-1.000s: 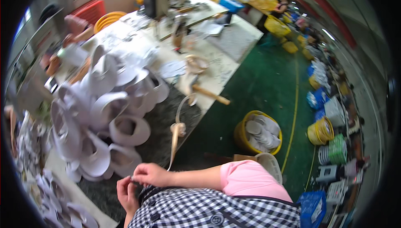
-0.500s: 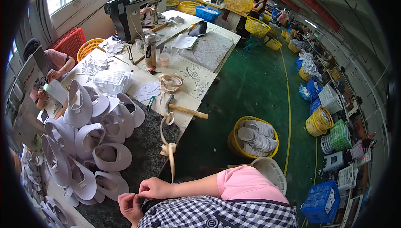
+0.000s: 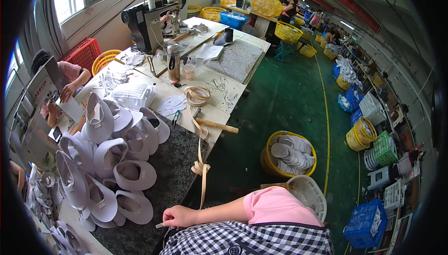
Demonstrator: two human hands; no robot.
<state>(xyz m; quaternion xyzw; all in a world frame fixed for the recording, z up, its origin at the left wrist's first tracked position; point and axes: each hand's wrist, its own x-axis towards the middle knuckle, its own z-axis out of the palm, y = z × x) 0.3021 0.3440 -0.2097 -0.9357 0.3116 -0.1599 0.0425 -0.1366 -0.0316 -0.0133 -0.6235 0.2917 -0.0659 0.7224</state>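
My right hand [image 3: 180,216] is closed just above the checked apron [image 3: 210,238], at the front edge of the dark stone-like worktop [image 3: 172,161]. A small pale strip [image 3: 159,225] sticks out from its fingertips; I cannot make out what it is. My left hand is out of view. To the left of my right hand lies a heap of white shoe uppers [image 3: 134,175], several of them piled on each other. A knotted beige tape [image 3: 200,167] hangs over the table's edge, coming from a coil [image 3: 197,96].
A wooden-handled hammer [image 3: 217,125] and green-handled snips [image 3: 176,117] lie past the heap. Beyond stand a flask [image 3: 173,62] and a sewing machine [image 3: 144,26]. A co-worker [image 3: 70,77] works at the left. Right of the table, a yellow basket [image 3: 263,157] holds white pieces.
My left hand, which met my right hand at the fingertips, has gone out of view. My right hand has shifted slightly right, and a pale strip now shows at its fingers. The view has shifted slightly.
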